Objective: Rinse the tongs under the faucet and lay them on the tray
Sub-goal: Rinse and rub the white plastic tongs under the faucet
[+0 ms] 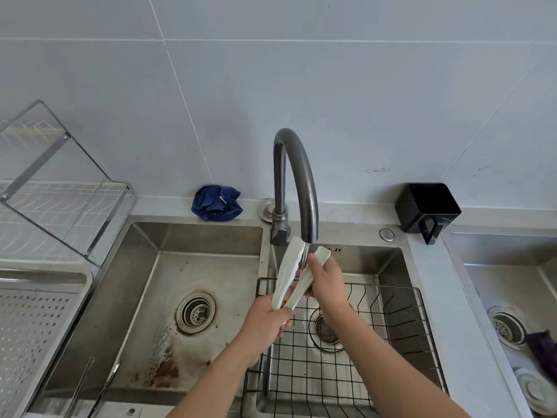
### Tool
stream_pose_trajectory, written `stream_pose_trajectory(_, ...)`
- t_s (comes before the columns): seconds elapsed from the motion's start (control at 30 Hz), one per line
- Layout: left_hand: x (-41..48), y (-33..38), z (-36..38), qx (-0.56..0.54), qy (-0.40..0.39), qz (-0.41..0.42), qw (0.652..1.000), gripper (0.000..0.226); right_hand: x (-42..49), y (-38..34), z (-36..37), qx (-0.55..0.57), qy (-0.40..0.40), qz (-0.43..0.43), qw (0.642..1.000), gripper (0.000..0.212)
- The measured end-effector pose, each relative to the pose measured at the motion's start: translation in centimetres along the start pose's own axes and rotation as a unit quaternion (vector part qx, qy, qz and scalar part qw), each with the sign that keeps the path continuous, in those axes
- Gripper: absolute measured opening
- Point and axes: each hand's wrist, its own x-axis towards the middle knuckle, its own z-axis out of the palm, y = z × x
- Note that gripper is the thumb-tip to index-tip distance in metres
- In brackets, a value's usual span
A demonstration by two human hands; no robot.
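the left hand [265, 322] is closed around the hinge end of the white tongs [294, 274], tips up under the faucet [297, 176] spout. the right hand [327, 282] pinches one arm near its tip. the tongs sit above the wire basket [401, 333] in the right sink [388, 260].

We reach both bare forearms forward from the lower edge of the view, the two converging toward the middle. Our left hand [266, 322] is the nearer one, its back turned up, fingers curled into a closed grip with the knuckles facing away from us. Our right hand [325, 280] sits a little farther out and higher, wrist bent slightly inward, thumb laid forward and the fingers wrapped closed underneath, mostly hidden from view.
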Motion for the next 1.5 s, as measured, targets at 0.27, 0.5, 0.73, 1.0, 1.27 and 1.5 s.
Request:
stream_pose_trajectory(0.27, -0.6, -1.5, -0.5, 0.011, 0.011, 0.02, 1.0, 0.034, -0.7, 0.1, 1.0, 0.033, 0.087, -0.028, 0.995, 0.011)
stream_pose_trajectory(0.5, -0.5, -0.9, -1.4, -0.068, 0.004, -0.017, 0.998, 0.023, -0.6, -1.3, 1.7, 0.129, -0.079, 0.028, 0.988, 0.015)
stream_pose_trajectory(0.73, -0.9, -2.2, -0.1, -0.051, 0.062, 0.018, 0.997, 0.013, -1.2, -1.5, 1.9, 0.051, -0.015, -0.022, 0.998, 0.04)
stream_pose_trajectory(1.0, -1.5, -3.7, 0.3, -0.004, 0.131, 0.031, 0.991, 0.012, -2.2, -0.3, 1.8, -0.23, 0.081, -0.121, 0.962, 0.03)
stream_pose_trajectory(1.27, -1.8, -3.4, -0.1, 0.009, 0.164, 0.034, 0.986, 0.014, -2.6, -0.9, 1.2, -0.079, -0.055, -0.042, 0.994, 0.029)
stream_pose_trajectory(1.5, -2.4, -2.9, 0.3, 0.05, 0.164, 0.058, 0.983, 0.016, -1.7, -1.8, 0.8, -0.145, 0.005, -0.102, 0.984, 0.047)
